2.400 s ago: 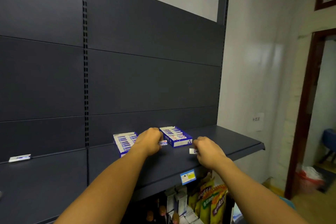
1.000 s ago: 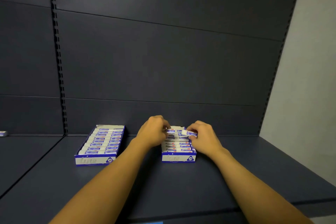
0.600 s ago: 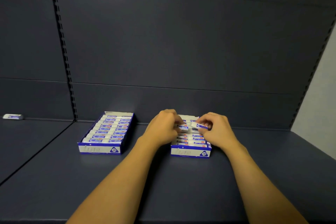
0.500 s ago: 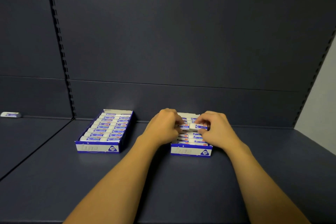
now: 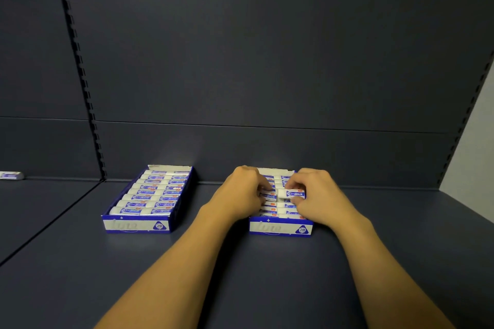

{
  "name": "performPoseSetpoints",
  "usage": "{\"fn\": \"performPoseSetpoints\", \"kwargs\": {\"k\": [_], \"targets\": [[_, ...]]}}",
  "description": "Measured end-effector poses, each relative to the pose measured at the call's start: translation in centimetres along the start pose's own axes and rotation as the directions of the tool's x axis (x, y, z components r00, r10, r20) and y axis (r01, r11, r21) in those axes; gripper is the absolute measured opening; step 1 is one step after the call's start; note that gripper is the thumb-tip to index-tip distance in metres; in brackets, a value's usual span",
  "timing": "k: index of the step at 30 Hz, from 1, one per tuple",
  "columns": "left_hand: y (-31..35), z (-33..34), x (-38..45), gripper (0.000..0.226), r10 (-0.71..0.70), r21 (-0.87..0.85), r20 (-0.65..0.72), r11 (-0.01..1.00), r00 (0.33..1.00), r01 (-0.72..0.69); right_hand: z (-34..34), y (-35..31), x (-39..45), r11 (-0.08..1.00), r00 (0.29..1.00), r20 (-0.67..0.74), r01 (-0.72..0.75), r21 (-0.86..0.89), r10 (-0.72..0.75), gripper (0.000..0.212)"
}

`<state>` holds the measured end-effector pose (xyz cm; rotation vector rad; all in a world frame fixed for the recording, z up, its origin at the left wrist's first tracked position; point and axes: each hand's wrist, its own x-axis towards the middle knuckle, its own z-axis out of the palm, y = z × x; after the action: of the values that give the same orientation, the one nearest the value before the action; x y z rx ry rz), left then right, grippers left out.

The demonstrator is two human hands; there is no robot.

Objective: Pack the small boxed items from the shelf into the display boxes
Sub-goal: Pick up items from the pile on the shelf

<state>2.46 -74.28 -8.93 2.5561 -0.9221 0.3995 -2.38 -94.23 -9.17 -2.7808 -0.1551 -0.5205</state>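
Head view: dark shelf (image 5: 267,275), 2 display boxes (image 5: 149,224).

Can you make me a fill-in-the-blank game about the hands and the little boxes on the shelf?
1. The right hand pinches one small ____ item.
2. Both hands work over the display box on the ____.
3. The other display box looks ____ of items.
4. One stray item lies far off to the ____ on the shelf.

Missing words: boxed; right; full; left
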Motion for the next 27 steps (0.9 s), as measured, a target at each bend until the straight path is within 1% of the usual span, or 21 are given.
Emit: {"fn": "performPoseSetpoints", "kwargs": {"k": [7,12,15,19,22,27], "targets": [[0.16,-0.18,-0.2,0.031,0.01,0.033,0.001,0.999,1.0,-0.01,0.04,-0.02,-0.23,1.0,1.0,-0.005,0.009,0.013,-0.009,0.033],[0.14,-0.28,-0.22,0.031,0.007,0.03,0.014,1.0,1.0,-0.007,-0.05,-0.08,-0.3,1.0,1.0,-0.022,0.015,-0.013,-0.015,0.034],[0.16,-0.2,-0.28,0.029,0.006,0.028,-0.005,1.0,1.0,-0.006,-0.02,-0.18,-0.3,1.0,1.0,-0.02,0.02,-0.018,-0.021,0.034],[0.12,0.06,-0.45,0.025,-0.013,0.022,-0.041,1.0,0.999,0.014,-0.05,-0.32,-0.27,0.999,1.0,-0.01,0.018,-0.036,-0.018,0.033],[0.03,0.09,-0.51,0.024,-0.034,0.008,-0.042,0.999,0.999,0.035,0.04,-0.39,-0.17,0.999,1.0,0.002,0.005,-0.05,-0.005,0.032],[-0.1,0.17,-0.53,0.025,-0.039,0.001,-0.048,0.999,0.998,0.04,0.13,-0.5,0.07,0.997,0.999,0.04,-0.009,-0.076,0.012,0.038]]}}
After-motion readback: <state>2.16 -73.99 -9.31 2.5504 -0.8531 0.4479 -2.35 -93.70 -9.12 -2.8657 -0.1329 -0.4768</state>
